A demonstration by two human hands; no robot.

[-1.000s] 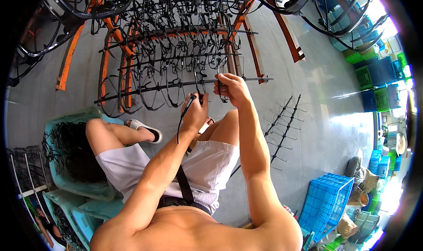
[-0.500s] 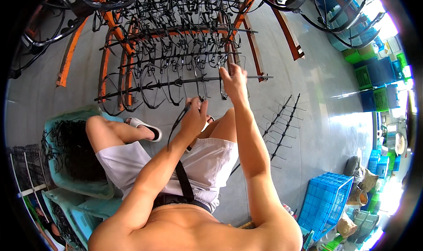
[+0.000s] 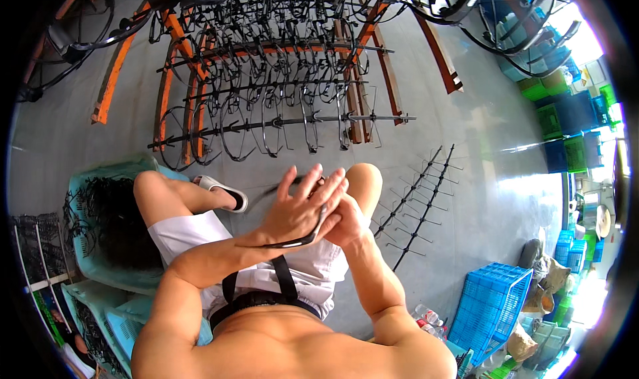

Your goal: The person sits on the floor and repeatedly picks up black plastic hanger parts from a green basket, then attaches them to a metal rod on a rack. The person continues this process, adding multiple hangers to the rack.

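Observation:
In front of my lap, my left hand point(image 3: 297, 204) and my right hand point(image 3: 347, 223) meet around a thin black curved band point(image 3: 296, 241). The band's glossy arc shows below the left hand and bends up between the two hands. The left fingers reach over the right ones, fairly straight, while the right fingers curl in beneath. Part of the band and the right fingertips are hidden. Beyond the hands stands an orange metal rack point(image 3: 178, 36). Its nearest black rod point(image 3: 326, 118) carries several similar black curved bands point(image 3: 267, 136), hanging in loops.
Two spiked black rods point(image 3: 423, 210) lie on the grey floor to the right. A teal tub point(image 3: 148, 284) of black pieces point(image 3: 120, 229) stands at left. At lower right is a blue crate point(image 3: 489, 306); green crates point(image 3: 549, 119) line the right side. Black hoops overhang the top edge.
My right hand has come back from the rack's nearest rod to meet the left one. The left hand, holding the band, has turned and come slightly nearer.

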